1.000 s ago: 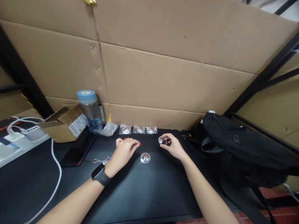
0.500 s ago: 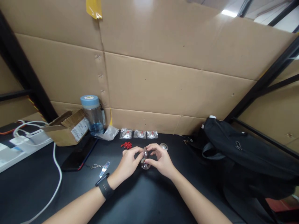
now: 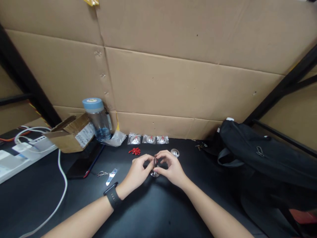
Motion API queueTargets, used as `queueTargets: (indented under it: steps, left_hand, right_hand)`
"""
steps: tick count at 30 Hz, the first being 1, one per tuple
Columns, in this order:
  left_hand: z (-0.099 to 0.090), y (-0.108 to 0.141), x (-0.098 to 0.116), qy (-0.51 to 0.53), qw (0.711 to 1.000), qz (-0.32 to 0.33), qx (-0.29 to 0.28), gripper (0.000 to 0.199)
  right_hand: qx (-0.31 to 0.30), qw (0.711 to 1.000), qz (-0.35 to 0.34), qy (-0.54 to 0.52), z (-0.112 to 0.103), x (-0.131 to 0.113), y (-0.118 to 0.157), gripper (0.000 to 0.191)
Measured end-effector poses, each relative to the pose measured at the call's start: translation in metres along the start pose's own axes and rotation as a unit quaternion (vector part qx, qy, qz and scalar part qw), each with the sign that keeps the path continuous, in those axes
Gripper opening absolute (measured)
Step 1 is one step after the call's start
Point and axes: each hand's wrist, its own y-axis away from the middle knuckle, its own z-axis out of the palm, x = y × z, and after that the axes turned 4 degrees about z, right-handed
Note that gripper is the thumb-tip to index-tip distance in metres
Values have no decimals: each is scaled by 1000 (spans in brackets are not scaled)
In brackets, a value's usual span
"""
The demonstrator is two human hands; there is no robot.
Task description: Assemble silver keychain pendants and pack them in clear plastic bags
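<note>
left hand [image 3: 138, 170] and right hand [image 3: 172, 168] close together, fingers [image 3: 162, 153] bent, forearms [image 3: 206, 208] angled inward

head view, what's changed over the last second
The left hand moved right, off the red pieces; the right hand moved left. They now meet at an edge-up disc, pinched by the right, above a clear disc on the table. Another disc shows beyond the right hand. The three bagged discs and blue-lidded bottle stayed put.
</note>
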Motion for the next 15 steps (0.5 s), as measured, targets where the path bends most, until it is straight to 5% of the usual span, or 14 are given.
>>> queueTargets:
  steps: [12, 15]
  left_hand:
    - [-4, 4, 12, -159, 985, 64, 11, 18]
    - [-6, 3, 11, -159, 985, 60, 19, 14]
  right_hand:
    - [-9, 996, 47, -72, 1, 8, -2, 44]
    - [-20, 998, 38, -40, -4, 0, -3, 26]
